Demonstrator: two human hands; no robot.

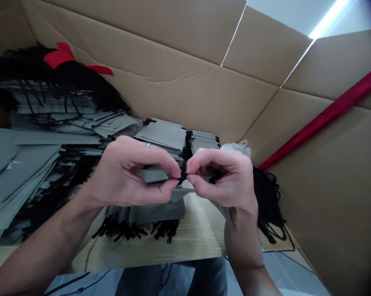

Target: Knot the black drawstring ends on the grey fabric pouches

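Observation:
My left hand (136,172) and my right hand (225,174) meet over the table, thumb and forefinger of each pinched on a short black cord (183,172). The cord looks knotted or doubled between the fingertips. A grey pouch or sheet (180,194) hangs just beneath it, mostly hidden behind my hands. Below lies a stack of grey pieces (160,211) with black cord ends (167,230) sticking out at the front. Behind my hands, another stack of grey pieces (163,133) has black ends along its side.
Big piles of grey pieces (28,172) fill the left, topped by a bundle of black cords (89,82) with a red strip (58,58). More black cords (267,197) hang at the right table edge. Cardboard walls (173,49) surround the wooden table (200,230); a red band (321,119) crosses the right wall.

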